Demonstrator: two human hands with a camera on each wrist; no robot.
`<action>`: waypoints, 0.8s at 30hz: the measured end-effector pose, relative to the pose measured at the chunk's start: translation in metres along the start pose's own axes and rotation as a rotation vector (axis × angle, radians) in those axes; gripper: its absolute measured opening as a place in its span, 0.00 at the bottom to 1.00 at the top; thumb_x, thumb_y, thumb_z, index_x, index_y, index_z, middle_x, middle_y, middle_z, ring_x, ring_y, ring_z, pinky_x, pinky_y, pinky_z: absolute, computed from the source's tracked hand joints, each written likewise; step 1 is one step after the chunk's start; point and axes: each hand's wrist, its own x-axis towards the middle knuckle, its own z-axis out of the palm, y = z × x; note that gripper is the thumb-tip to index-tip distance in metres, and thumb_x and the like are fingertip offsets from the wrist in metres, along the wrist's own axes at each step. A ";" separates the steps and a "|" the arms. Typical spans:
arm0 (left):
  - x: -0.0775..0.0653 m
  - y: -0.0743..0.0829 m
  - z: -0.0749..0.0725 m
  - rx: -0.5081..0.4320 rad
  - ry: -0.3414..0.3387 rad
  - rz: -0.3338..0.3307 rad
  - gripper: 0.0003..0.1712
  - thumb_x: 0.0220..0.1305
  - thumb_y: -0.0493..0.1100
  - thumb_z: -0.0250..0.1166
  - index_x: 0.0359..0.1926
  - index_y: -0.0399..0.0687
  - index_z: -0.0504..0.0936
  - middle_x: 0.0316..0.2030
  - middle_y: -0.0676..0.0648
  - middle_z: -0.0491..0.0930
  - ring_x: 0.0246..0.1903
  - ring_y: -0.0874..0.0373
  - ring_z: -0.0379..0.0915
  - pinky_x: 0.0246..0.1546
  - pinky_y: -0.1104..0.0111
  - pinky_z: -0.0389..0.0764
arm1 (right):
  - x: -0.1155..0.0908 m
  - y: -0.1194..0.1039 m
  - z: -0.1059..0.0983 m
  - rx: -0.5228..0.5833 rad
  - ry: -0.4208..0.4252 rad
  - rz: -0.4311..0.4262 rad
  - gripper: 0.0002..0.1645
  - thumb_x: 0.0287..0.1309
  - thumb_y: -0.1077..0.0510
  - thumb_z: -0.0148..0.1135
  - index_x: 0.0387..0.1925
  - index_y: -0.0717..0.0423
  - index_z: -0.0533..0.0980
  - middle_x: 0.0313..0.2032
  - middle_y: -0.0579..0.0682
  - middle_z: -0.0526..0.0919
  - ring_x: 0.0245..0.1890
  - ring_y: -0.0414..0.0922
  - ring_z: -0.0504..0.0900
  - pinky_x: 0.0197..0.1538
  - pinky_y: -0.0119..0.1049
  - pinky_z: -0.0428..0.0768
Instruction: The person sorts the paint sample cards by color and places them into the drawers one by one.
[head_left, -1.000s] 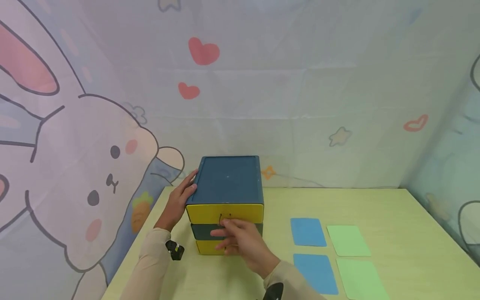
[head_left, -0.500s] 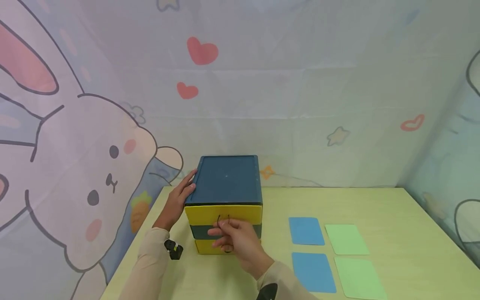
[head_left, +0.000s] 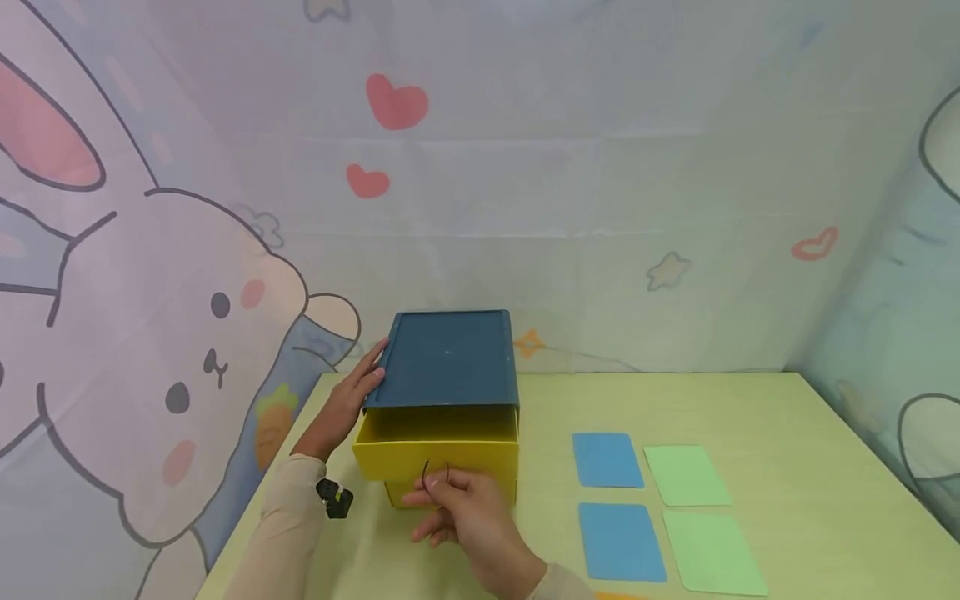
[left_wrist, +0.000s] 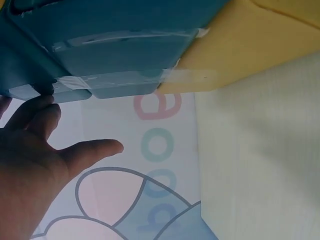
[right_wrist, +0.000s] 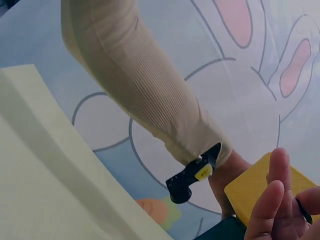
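A small chest of drawers point(head_left: 450, 358) with a dark blue top stands on the table. Its yellow top drawer point(head_left: 386, 460) is pulled partway out, and the part of its inside that shows is bare. My right hand point(head_left: 483, 521) pinches the thin black cord loop point(head_left: 426, 473) on the drawer front between thumb and forefinger, the other fingers loosely extended below. Against the chest's left side rests my left hand point(head_left: 345, 408), fingers stretched along it. In the left wrist view, its fingertips touch the taped blue side panel point(left_wrist: 125, 55), with the thumb held away.
Two blue cards point(head_left: 607, 460) and two green cards point(head_left: 687, 475) lie on the pale table point(head_left: 810, 483) to the right of the chest. An orange edge point(head_left: 621, 595) shows at the bottom. A printed cloth backdrop point(head_left: 585, 208) hangs close behind the table.
The yellow top drawer has slid out toward me from its nearly closed position, with my right hand moving back and down on the cord. My left hand stays on the chest's side.
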 end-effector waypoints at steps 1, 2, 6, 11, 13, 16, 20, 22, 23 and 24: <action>0.000 0.000 0.000 0.000 -0.004 0.000 0.33 0.79 0.62 0.40 0.79 0.77 0.44 0.81 0.39 0.44 0.79 0.33 0.42 0.75 0.34 0.48 | -0.003 0.001 0.001 0.002 -0.001 0.009 0.18 0.72 0.51 0.56 0.49 0.62 0.81 0.43 0.52 0.91 0.21 0.36 0.84 0.28 0.28 0.79; -0.001 0.000 -0.001 -0.001 -0.006 0.001 0.33 0.79 0.62 0.41 0.79 0.77 0.44 0.81 0.40 0.44 0.79 0.33 0.42 0.75 0.34 0.48 | -0.005 0.001 0.001 0.006 -0.004 0.020 0.18 0.72 0.51 0.56 0.49 0.62 0.81 0.43 0.52 0.91 0.21 0.36 0.84 0.29 0.28 0.79; -0.001 0.000 -0.001 0.006 -0.008 0.003 0.33 0.79 0.61 0.40 0.79 0.78 0.44 0.81 0.40 0.43 0.79 0.33 0.41 0.75 0.34 0.48 | -0.016 0.004 0.002 0.006 -0.029 0.060 0.19 0.74 0.52 0.54 0.50 0.62 0.81 0.44 0.52 0.90 0.22 0.37 0.84 0.29 0.27 0.80; -0.001 0.001 -0.001 0.015 0.003 0.014 0.32 0.79 0.62 0.40 0.79 0.78 0.44 0.81 0.41 0.43 0.79 0.34 0.41 0.75 0.33 0.48 | -0.028 0.006 0.004 0.006 -0.057 0.080 0.18 0.74 0.53 0.53 0.50 0.62 0.81 0.46 0.55 0.90 0.20 0.36 0.84 0.29 0.26 0.80; -0.001 0.001 0.000 0.014 0.004 0.013 0.32 0.79 0.62 0.40 0.79 0.78 0.44 0.81 0.41 0.43 0.79 0.34 0.41 0.75 0.34 0.47 | -0.032 0.007 0.004 0.006 -0.060 0.077 0.18 0.73 0.53 0.54 0.49 0.63 0.81 0.46 0.56 0.90 0.20 0.35 0.83 0.28 0.26 0.80; -0.001 0.001 0.000 0.010 0.001 0.014 0.32 0.79 0.62 0.40 0.79 0.78 0.44 0.81 0.41 0.43 0.79 0.34 0.41 0.75 0.34 0.48 | -0.038 0.009 0.006 0.014 -0.060 0.068 0.18 0.73 0.53 0.55 0.48 0.65 0.81 0.45 0.57 0.90 0.19 0.35 0.83 0.27 0.26 0.81; -0.002 0.001 0.001 0.003 0.000 0.015 0.32 0.79 0.61 0.40 0.79 0.78 0.44 0.81 0.40 0.43 0.79 0.34 0.41 0.75 0.34 0.48 | -0.045 0.014 0.008 0.003 -0.039 0.074 0.18 0.73 0.54 0.55 0.47 0.65 0.82 0.43 0.58 0.90 0.18 0.35 0.82 0.26 0.27 0.81; -0.002 0.001 0.001 -0.002 -0.002 0.016 0.32 0.79 0.62 0.40 0.79 0.79 0.45 0.81 0.40 0.43 0.79 0.34 0.41 0.75 0.34 0.48 | -0.047 0.016 0.009 -0.016 -0.024 0.082 0.17 0.73 0.54 0.55 0.46 0.64 0.82 0.41 0.57 0.91 0.19 0.35 0.81 0.27 0.26 0.81; -0.002 0.001 0.001 -0.006 -0.005 0.016 0.32 0.79 0.62 0.41 0.79 0.79 0.45 0.81 0.40 0.43 0.79 0.34 0.40 0.75 0.34 0.47 | -0.049 0.018 0.010 -0.026 -0.019 0.085 0.17 0.73 0.54 0.55 0.46 0.63 0.83 0.41 0.57 0.91 0.19 0.35 0.81 0.27 0.26 0.81; -0.002 0.001 0.001 -0.008 -0.007 0.018 0.32 0.79 0.62 0.40 0.79 0.79 0.44 0.81 0.40 0.43 0.79 0.34 0.40 0.75 0.34 0.48 | -0.049 0.019 0.010 -0.034 -0.014 0.086 0.16 0.73 0.55 0.55 0.45 0.63 0.83 0.41 0.57 0.91 0.19 0.35 0.81 0.27 0.26 0.81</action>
